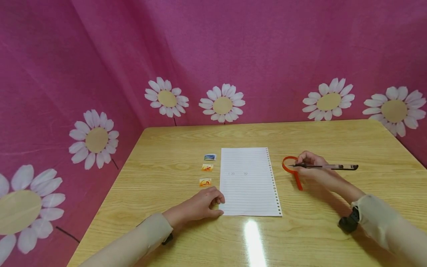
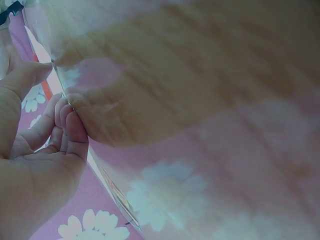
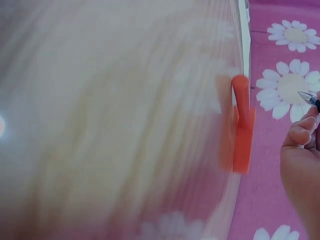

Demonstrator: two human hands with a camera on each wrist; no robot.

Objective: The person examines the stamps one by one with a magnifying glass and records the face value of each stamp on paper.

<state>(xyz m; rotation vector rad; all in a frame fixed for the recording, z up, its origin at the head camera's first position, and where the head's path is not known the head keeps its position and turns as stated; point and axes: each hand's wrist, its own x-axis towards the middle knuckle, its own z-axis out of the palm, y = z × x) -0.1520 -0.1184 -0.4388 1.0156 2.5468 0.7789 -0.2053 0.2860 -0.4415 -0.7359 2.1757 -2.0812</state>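
Note:
A lined sheet of paper (image 1: 248, 193) with punched holes down its right side lies on the table, with small handwritten figures, seemingly "1.20" and "80". My left hand (image 1: 200, 205) rests at its lower left edge, thumb and fingertips down at the margin and fingers bent loosely. To the right of the sheet, my right hand (image 1: 315, 168) pinches a pen (image 1: 337, 167), its bare tip pointing left. Under that tip sits a red magnifying glass (image 1: 298, 181), its round rim partly overlapped by the hand. In the right wrist view the pen (image 3: 312, 100) is raised above the tabletop.
Three small stamps stand in a column left of the sheet: a blue one (image 1: 210, 157), an orange one (image 1: 207, 168) and another orange one (image 1: 205, 182) close to my left hand. The wooden table (image 1: 173, 148) meets a pink flowered curtain (image 1: 267, 55) behind and at left.

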